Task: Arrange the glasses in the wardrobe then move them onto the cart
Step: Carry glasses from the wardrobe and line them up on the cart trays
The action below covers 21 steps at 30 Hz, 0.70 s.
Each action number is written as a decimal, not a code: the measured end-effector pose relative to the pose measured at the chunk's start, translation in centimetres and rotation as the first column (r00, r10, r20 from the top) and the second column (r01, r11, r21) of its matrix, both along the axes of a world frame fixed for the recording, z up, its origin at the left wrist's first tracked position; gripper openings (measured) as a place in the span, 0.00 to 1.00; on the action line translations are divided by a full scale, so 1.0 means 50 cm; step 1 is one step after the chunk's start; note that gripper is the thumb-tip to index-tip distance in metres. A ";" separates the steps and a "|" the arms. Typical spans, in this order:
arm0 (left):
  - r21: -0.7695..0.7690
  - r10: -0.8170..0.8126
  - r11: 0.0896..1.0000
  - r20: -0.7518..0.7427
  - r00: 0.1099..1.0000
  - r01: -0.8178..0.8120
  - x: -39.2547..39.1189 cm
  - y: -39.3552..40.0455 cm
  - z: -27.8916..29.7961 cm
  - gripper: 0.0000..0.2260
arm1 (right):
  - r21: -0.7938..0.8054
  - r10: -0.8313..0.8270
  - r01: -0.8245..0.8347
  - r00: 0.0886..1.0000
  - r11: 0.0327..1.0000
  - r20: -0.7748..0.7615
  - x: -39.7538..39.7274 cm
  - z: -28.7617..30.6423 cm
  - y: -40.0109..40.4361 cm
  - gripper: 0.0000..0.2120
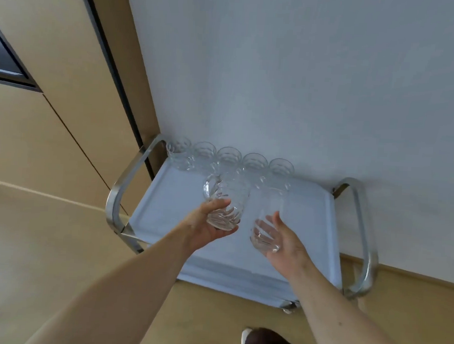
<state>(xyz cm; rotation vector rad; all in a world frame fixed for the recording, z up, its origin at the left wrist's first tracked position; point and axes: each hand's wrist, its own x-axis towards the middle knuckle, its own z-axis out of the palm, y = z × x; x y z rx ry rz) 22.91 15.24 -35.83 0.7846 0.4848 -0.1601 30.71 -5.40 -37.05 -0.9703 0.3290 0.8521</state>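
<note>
A white-topped cart [165, 202] with steel side handles stands against the wall. Several clear cut glasses [229, 158] stand in a row along its back edge. My left hand [203, 229] grips a clear patterned glass [225, 201] by its base, tilted, above the cart's middle. My right hand [283, 239] holds a second clear glass [267, 219] by its lower part, just right of the first. Both glasses hang above the cart top, in front of the row.
Beige wardrobe panels [65, 108] with a dark gap rise at the left. The white wall [305, 83] stands behind the cart. Steel handles [363, 233] curve up at both cart ends. My shoes [245, 337] show on the tan floor below.
</note>
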 end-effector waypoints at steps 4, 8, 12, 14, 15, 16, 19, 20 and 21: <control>0.020 -0.028 0.999 -0.053 0.998 0.029 0.045 -0.019 -0.028 0.34 | 0.017 -0.039 0.040 0.998 0.999 -0.043 0.029 -0.006 -0.020 0.51; 0.014 -0.029 0.999 -0.114 0.993 0.031 0.100 -0.039 -0.060 0.22 | -0.021 -0.041 0.039 0.996 0.999 -0.081 0.085 -0.035 -0.047 0.25; 0.076 -0.050 0.995 -0.190 0.980 0.065 0.162 -0.058 -0.088 0.17 | -0.066 -0.078 0.073 0.995 0.995 -0.061 0.136 -0.072 -0.075 0.26; 0.086 -0.061 0.993 -0.211 0.976 0.080 0.184 -0.071 -0.099 0.20 | -0.114 -0.098 0.091 0.994 0.989 -0.055 0.149 -0.087 -0.084 0.29; 0.099 -0.066 0.991 -0.217 0.974 0.090 0.192 -0.077 -0.105 0.19 | -0.144 -0.093 0.087 0.995 0.986 -0.038 0.155 -0.096 -0.087 0.32; 0.121 -0.066 0.988 -0.236 0.970 0.096 0.200 -0.082 -0.110 0.18 | -0.177 -0.078 0.073 0.997 0.981 -0.019 0.164 -0.106 -0.090 0.35; 0.230 0.022 0.972 -0.318 0.948 0.055 0.221 -0.100 -0.121 0.32 | -0.337 -0.043 0.054 0.998 0.940 0.039 0.189 -0.133 -0.090 0.37; 0.278 0.062 0.960 -0.329 0.942 0.034 0.227 -0.107 -0.125 0.35 | -0.395 -0.035 0.059 0.997 0.917 0.067 0.196 -0.139 -0.089 0.39; 0.338 0.099 0.941 -0.331 0.939 0.020 0.233 -0.112 -0.130 0.37 | -0.446 -0.023 0.064 0.995 0.893 0.098 0.201 -0.144 -0.087 0.42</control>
